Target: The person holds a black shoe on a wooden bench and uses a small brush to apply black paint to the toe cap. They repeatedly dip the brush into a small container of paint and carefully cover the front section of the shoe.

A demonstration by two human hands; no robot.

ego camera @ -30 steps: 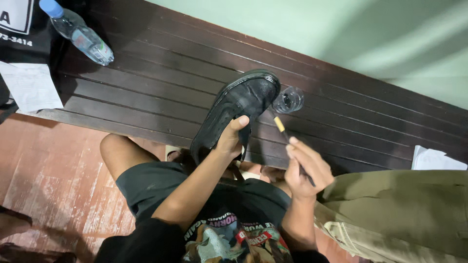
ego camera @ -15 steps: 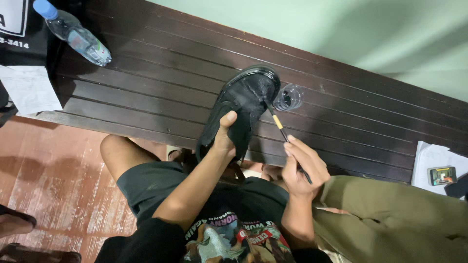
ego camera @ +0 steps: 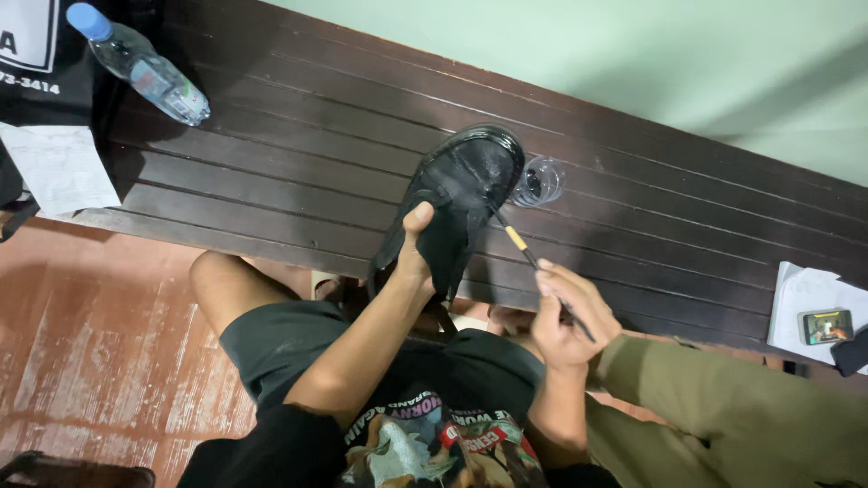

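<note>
A shiny black leather shoe (ego camera: 461,194) rests toe-up on a dark slatted wooden bench (ego camera: 298,154). My left hand (ego camera: 414,248) grips the shoe from below, thumb on its upper. My right hand (ego camera: 568,312) pinches a thin brush (ego camera: 520,244) with a yellow band; its tip touches the side of the shoe near the toe. A small clear glass cup (ego camera: 538,183) stands on the bench just right of the toe.
A clear plastic bottle (ego camera: 145,68) with a blue cap lies at the bench's far left, near white paper (ego camera: 59,167). At the right, a phone (ego camera: 825,325) lies on white paper. Another person's olive trouser leg (ego camera: 741,416) is beside me. Red tiled floor (ego camera: 81,343) below.
The brush tip has moved in from beside the shoe to touch it near the toe. The view has shifted slightly left, bringing the phone at the right into sight.
</note>
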